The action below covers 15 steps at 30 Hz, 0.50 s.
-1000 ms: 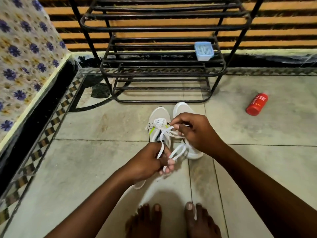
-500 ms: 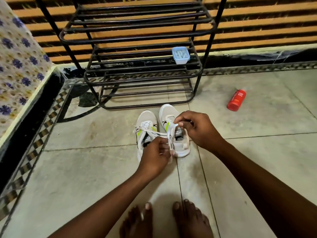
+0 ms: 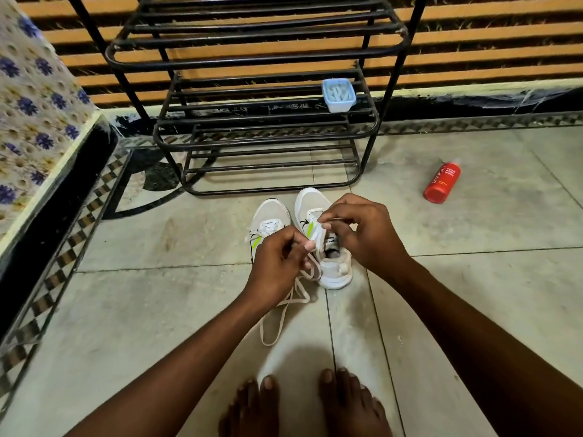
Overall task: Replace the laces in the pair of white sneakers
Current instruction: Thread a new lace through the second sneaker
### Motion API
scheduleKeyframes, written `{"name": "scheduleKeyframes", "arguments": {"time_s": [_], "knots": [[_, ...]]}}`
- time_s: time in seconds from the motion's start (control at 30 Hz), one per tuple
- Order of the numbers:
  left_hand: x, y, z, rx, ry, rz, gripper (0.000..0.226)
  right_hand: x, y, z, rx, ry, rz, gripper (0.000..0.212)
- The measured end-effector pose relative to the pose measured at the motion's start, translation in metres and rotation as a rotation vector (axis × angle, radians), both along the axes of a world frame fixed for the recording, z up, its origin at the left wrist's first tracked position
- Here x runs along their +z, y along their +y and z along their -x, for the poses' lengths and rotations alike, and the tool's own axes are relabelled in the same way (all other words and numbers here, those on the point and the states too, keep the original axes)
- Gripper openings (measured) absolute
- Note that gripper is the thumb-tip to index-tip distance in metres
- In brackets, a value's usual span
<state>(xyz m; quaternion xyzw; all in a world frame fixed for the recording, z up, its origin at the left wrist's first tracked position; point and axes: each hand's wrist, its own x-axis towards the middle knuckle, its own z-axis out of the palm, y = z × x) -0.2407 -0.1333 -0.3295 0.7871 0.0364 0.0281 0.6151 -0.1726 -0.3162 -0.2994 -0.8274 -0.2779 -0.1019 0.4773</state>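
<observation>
1. A tiled floor [image 3: 157, 310] with a checkered border along its left edge is seen from above; all else stands or lies on it.
2. A black metal shoe rack [image 3: 252, 52] is set against a slatted orange wall [image 3: 489, 42] at the far side.
3. A flower-patterned cloth [image 3: 28, 105] is seen at the left edge.
4. Two forearms are stretched forward from the bottom of the view, and two bare feet [image 3: 303, 405] are planted on the floor between them.
5. The pair of white sneakers is placed side by side just in front of the rack, toes toward it: the left sneaker [image 3: 271, 216] is partly hidden by the left hand, and the right sneaker [image 3: 334, 266] is seen down to its heel.
6. The left hand [image 3: 277, 266] is held over the left sneaker, its fingers curled and a strand of white lace [image 3: 284, 313] pinched at the fingertips.
7. The right hand [image 3: 362, 234] is held over the right sneaker's tongue, the same lace pinched between thumb and forefinger.
8. The slack of the lace is looped on the floor below the left hand.
9. A red bottle [image 3: 441, 182] is laid on its side well to the right.
10. A small blue lidded container [image 3: 338, 95] is rested on a lower rack shelf.
</observation>
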Motion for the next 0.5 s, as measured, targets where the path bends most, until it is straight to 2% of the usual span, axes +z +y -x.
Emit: {"name": "scheduleKeyframes", "arguments": {"time_s": [0.1,0.13,0.2,0.27,0.33,0.43,0.5], "knots": [[-0.003,-0.002,-0.004,0.010,0.041,-0.029,0.010,-0.007,-0.001,-0.004,-0.012,0.010,0.001,0.017],[-0.002,-0.005,-0.007,0.023,0.051,-0.003,0.008,-0.009,-0.002,-0.005,0.000,0.004,0.007,0.017],[0.000,-0.012,-0.017,0.061,0.100,0.127,0.025,-0.013,-0.004,-0.007,-0.003,0.007,0.019,0.015],[0.000,-0.018,-0.028,0.075,0.112,0.201,0.021,-0.018,-0.008,-0.011,-0.054,0.048,-0.002,0.018],[-0.008,-0.020,-0.040,0.088,0.084,0.115,0.004,-0.026,-0.012,-0.018,-0.118,0.090,-0.040,0.022],[-0.020,-0.019,-0.055,0.161,0.132,0.053,0.007,-0.045,-0.017,-0.030,-0.184,0.131,-0.056,0.032],[-0.024,-0.019,-0.065,0.194,0.164,0.033,0.002,-0.061,-0.020,-0.038,-0.191,0.186,0.012,0.041]]}}
